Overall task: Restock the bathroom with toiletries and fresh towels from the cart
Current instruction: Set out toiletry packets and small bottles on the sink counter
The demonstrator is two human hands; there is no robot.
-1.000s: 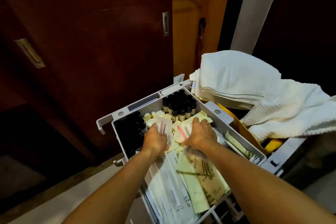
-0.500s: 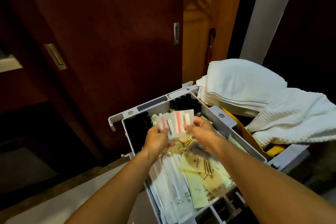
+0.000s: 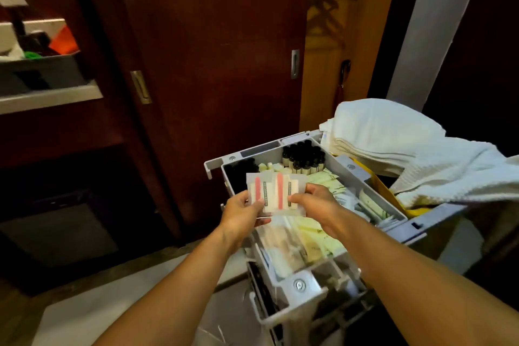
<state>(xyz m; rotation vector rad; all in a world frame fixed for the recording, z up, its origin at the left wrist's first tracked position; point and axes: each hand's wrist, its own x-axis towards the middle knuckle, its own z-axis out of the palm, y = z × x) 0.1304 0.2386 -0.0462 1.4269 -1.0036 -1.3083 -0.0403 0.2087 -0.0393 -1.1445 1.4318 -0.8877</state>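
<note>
Dark red-brown wood panelling (image 3: 213,45) fills the upper half of the head view, with a brass recessed handle (image 3: 141,87) left of centre and a silver one (image 3: 295,64) further right. At the far left edge a grey shelf (image 3: 47,95) carries blurred clutter, something orange and green among it.

Down in the lower right sits the grey cart tray (image 3: 362,174), and it is packed: small dark bottles (image 3: 302,159) stand in its far corner, pale yellow sachets (image 3: 320,241) and clear-wrapped packets lie across its middle and near end. To the right of the tray, at the right edge of the frame, a heap of white towels (image 3: 393,143) is piled up, folded ones underneath and a looser textured one draped over the side.

Now the hands, centre frame, both raised just above the tray. The left hand (image 3: 241,212) pinches the lower left corner of a small fan of clear sachets with pink strips (image 3: 273,194), thumb on top. The right hand (image 3: 318,201) grips the right edge of the same fan, fingers curled behind it. The sachets are held upright, facing the camera, clear of the tray's contents below.
</note>
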